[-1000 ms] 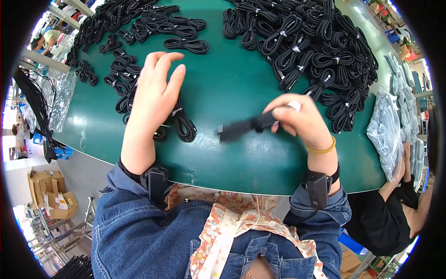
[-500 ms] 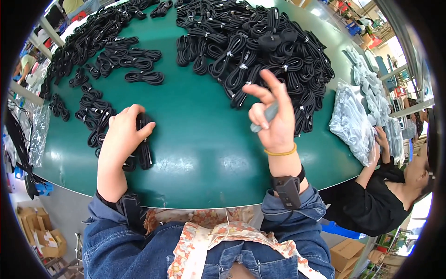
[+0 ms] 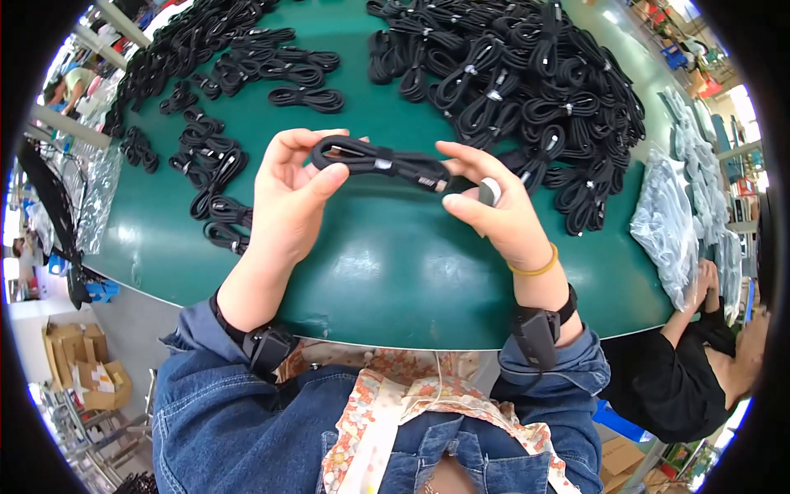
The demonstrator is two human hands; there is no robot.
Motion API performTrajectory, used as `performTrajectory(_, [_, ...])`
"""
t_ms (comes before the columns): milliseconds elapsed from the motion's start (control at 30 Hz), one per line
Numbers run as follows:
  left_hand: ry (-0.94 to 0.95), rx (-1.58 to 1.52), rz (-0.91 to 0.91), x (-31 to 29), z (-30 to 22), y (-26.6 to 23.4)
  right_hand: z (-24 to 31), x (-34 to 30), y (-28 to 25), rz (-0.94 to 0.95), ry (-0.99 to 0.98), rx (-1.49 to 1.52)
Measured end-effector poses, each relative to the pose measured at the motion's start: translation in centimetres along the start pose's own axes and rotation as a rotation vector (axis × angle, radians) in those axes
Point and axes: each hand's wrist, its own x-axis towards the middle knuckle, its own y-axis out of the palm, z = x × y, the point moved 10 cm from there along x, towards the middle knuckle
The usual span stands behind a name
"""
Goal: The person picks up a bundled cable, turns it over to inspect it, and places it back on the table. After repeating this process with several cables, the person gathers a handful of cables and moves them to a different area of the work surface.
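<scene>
A coiled black cable point(image 3: 387, 162), bound round its middle with a dark band and carrying a small pale tag, is raised above the green table. My left hand point(image 3: 288, 185) grips its left loop between thumb and fingers. At the other end, where a metal plug shows, my right hand point(image 3: 502, 202) has its thumb and fingers around the cable's tip; whether they press on it is hard to see. A grey rod-shaped thing point(image 3: 490, 192) with a pale end is tucked in that same right hand, most of it hidden by the fingers.
A large heap of coiled black cables point(image 3: 527, 90) covers the table's far right. More coils point(image 3: 206, 156) lie along the left. Clear plastic bags point(image 3: 665, 222) rest at the right edge, beside another person's hands point(image 3: 699, 284). The green tabletop point(image 3: 387, 280) curves in front of me.
My left hand has lifted a coiled cable off the table and moved right. My right hand has turned inward to the cable's plug end, still with the grey rod. The view has shifted slightly.
</scene>
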Motion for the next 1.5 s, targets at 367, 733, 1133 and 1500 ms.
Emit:
performTrajectory(367, [-0.049,-0.089,0.010,-0.6,0.6,-0.7,-0.2,-0.3,-0.1,-0.072,0.019,0.078])
performTrajectory(733, [-0.059,0.126,0.047,-0.9,1.4,0.1,0.8,-0.6,-1.0,-0.165,-0.153,-0.032])
performTrajectory(1133, [-0.023,0.237,0.206,-1.2,1.8,0.9,-0.6,-0.5,-1.4,-0.135,0.039,-0.049])
performTrajectory(1500, [0.248,0.350,0.253,-1.2,-0.8,2.5,-2.0,0.2,-0.9,-0.122,0.158,0.168])
